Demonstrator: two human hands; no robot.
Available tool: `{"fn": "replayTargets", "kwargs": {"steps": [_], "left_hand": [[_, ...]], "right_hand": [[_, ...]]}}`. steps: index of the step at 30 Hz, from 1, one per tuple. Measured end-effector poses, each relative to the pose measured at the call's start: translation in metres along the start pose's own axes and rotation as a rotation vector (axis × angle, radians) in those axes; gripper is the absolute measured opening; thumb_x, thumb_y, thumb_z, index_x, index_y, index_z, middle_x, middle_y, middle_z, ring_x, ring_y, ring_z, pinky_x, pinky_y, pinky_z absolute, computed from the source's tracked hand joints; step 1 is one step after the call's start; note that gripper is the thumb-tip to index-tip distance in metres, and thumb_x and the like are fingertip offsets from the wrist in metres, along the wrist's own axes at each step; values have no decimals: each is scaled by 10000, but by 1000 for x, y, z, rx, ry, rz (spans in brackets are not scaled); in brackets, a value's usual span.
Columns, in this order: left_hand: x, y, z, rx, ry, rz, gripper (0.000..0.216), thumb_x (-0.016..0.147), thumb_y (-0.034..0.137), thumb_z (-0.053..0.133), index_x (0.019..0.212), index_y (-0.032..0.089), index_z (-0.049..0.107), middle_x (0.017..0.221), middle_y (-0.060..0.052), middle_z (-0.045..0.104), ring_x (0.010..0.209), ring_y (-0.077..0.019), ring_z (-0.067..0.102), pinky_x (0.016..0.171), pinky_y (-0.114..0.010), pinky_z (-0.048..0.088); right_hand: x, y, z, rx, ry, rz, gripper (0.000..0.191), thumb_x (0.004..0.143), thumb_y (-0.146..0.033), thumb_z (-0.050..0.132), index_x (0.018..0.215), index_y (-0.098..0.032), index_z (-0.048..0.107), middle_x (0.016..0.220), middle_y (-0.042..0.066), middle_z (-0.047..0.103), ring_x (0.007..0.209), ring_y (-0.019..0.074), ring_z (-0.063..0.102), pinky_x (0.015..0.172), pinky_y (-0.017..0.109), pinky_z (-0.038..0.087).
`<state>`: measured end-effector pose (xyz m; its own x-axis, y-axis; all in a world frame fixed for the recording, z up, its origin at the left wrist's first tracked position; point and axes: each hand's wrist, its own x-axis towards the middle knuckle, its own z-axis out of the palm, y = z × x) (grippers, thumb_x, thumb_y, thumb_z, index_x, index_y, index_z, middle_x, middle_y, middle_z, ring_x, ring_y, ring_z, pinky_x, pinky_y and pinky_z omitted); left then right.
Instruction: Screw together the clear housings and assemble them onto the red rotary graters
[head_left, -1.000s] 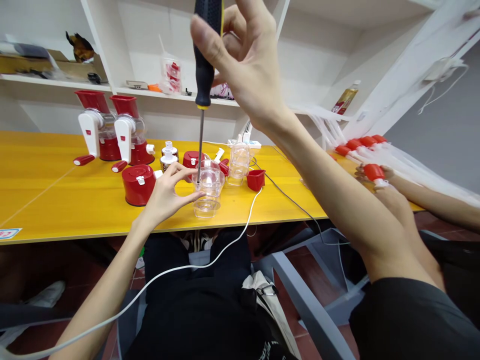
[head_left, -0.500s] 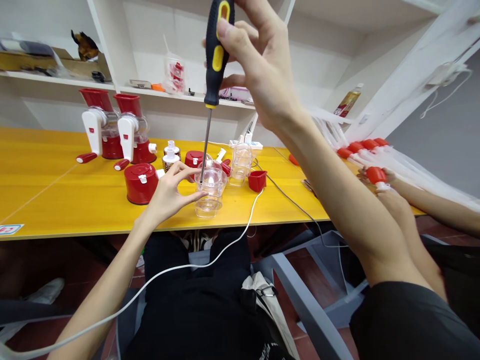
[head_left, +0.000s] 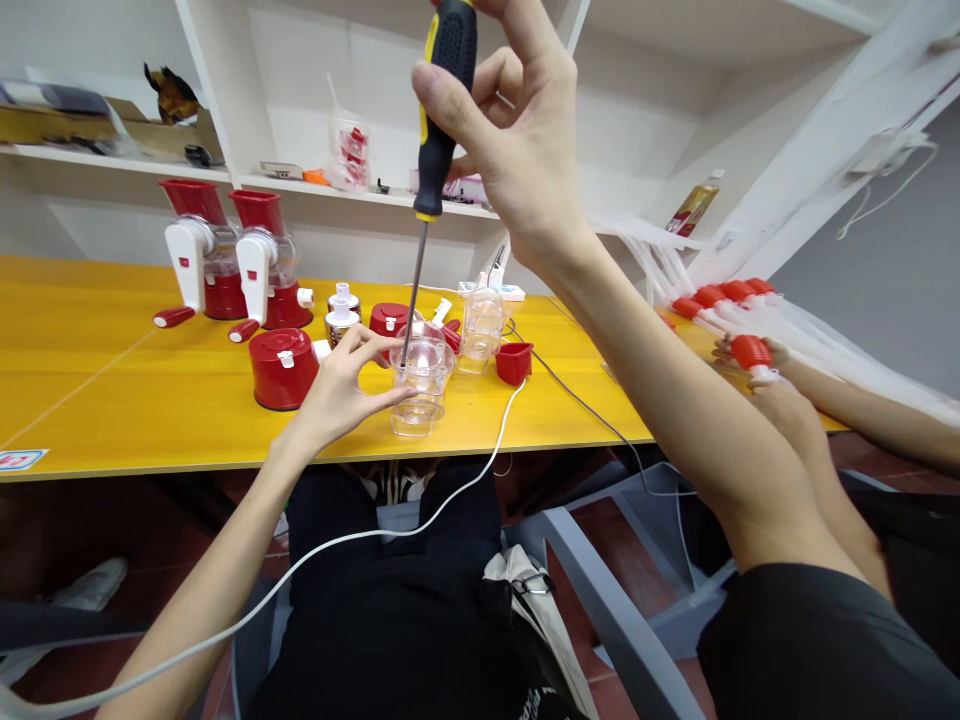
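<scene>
My right hand is closed around the black and yellow handle of a screwdriver, held almost upright. Its tip reaches down to the left side of a clear plastic housing standing near the table's front edge. With thumb and fingers on the housing's near and left sides, my left hand steadies it. Any screw under the tip is too small to make out. Beside the left hand sits a red base with a white clip. A second clear housing and a red hopper are to the right.
Two assembled red and white rotary graters stand at the back left, near metal drums. A white cable crosses my lap up to the table. At right, another person's hands hold a red ribbed part.
The screwdriver handle has rotated, and my right thumb and fingers have shifted around it. My left hand and the housing stay in place.
</scene>
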<state>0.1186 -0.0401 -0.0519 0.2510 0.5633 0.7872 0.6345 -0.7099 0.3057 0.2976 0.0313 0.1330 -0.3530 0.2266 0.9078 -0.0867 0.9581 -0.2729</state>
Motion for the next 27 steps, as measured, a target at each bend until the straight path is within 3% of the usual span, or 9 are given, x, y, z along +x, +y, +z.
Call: {"fn": "replayTargets", "kwargs": {"steps": [5,7,12,18,24,27], "left_hand": [[0,2,0,-15,-2,-22,464,851,494,783,1214,233,660,1021,-25,581,880,-170,631,873,-369,568],[0,2,0,-17,-7,-31,465,849,501,782,1211,235,661,1025,-26,584,879,-171,631,876,-373,569],[0,1,0,-10,-9,-34,467,849,491,787,1220,238,660,1023,-28,585,893,-174,633,882,-374,567],[0,1,0,-18,-8,-35,479,839,476,801,1234,244,660,1023,-21,581,872,-166,636,873,-365,568],[0,0,1,-7,-4,-21,469,850,471,792,1233,238,656,1006,-18,573,879,-167,631,874,-363,562],[0,1,0,-14,-1,-24,468,853,490,783,1224,234,661,1004,-21,574,862,-167,630,865,-362,563]], "right_hand": [[-12,-11,3,178,27,112,237,964,-317,484,1191,-332,418,959,-47,689,838,119,702,643,222,583],[-14,-13,6,170,39,133,241,947,-351,494,1178,-369,427,964,-42,693,854,131,709,659,236,607],[-12,-11,9,-29,161,193,334,858,-438,584,1160,-389,450,891,-30,693,804,160,715,533,241,560],[-15,-10,4,95,70,158,305,933,-397,400,1236,-434,411,1033,-43,693,909,131,721,726,237,626],[-12,-14,14,40,191,114,292,896,-418,553,1170,-393,453,1150,-38,675,859,150,687,684,235,617],[-11,-15,13,104,174,68,242,939,-374,496,1176,-370,445,1261,-44,638,883,131,694,716,226,606]]}}
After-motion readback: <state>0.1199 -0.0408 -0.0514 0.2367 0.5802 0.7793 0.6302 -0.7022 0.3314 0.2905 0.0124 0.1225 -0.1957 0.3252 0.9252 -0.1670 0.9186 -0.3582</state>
